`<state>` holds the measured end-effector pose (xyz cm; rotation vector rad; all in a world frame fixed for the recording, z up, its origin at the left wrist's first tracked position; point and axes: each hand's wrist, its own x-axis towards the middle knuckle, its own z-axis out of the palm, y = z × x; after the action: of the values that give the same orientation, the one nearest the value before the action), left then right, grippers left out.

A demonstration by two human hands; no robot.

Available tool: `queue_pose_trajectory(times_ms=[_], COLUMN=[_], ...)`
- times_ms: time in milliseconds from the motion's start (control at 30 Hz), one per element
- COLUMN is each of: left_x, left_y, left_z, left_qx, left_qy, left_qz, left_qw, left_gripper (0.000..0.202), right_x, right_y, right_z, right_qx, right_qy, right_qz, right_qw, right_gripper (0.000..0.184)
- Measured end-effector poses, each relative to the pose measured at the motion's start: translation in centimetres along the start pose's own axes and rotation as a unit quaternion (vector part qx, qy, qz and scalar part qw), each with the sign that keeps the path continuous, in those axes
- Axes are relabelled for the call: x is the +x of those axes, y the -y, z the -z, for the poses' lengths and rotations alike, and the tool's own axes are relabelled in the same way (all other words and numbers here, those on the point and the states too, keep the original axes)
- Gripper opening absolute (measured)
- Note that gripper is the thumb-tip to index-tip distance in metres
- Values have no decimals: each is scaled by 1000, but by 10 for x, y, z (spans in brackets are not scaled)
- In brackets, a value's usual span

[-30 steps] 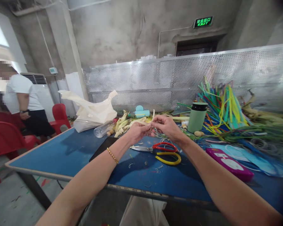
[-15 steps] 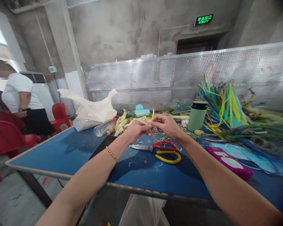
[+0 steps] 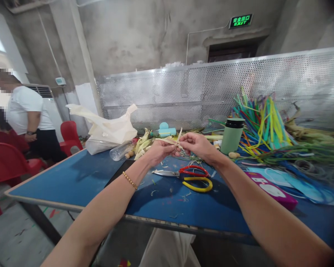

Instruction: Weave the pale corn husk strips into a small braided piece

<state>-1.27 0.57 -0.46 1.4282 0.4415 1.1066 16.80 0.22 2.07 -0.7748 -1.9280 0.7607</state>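
Observation:
Both my hands meet above the table, pinching pale corn husk strips [image 3: 169,141] that cross between the fingertips. My left hand [image 3: 160,151] grips them from the left; one strip lies flat over its fingers, another sticks up. My right hand [image 3: 196,146] is closed on the same strips, its thumb and forefinger at the crossing. Below the hands lie scissors [image 3: 196,170] with one red and one yellow handle loop, blades pointing left. Behind the left hand is a heap of dry corn husks [image 3: 142,145].
On the blue table [image 3: 72,178] are a plastic bag [image 3: 111,128], clear bottle [image 3: 121,151], green canister [image 3: 232,136], magenta box [image 3: 272,189] and face masks [image 3: 303,183]. Coloured strips [image 3: 267,126] pile up at right. A person [image 3: 30,111] stands at left near red chairs [image 3: 11,159].
The strips between my fingers have shifted, and the upright one now leans over the crossing. My hands stay nearly in place. The person at left has moved slightly right.

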Motion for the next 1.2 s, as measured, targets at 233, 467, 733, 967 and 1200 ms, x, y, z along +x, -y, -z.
queue_pose_trajectory(times_ms=[233,467,733,967,1200], left_x=[1,0,-2,-2,-1], left_y=[3,4,0,-5,0], left_z=[0,-4,-8,-9,-4], left_qx=[-2,-1,-31,-26,-12], left_qy=[-23,-16,-12,1,15], left_qz=[-21,-34,-41,-48,-53], left_qw=[999,999,999,999,998], left_gripper=[29,32,31,33,30], right_x=[0,0,-3,-5,-5], right_y=[-3,3,8,7,3], right_z=[-3,-7,-12,-11,-12], right_qx=[-44,-105,-38,10,19], right_qy=[-4,-28,-51,-31,-11], right_qz=[-11,-1,-20,2,13], right_qw=[999,994,998,999,1000], right_gripper=[14,16,17,21,23])
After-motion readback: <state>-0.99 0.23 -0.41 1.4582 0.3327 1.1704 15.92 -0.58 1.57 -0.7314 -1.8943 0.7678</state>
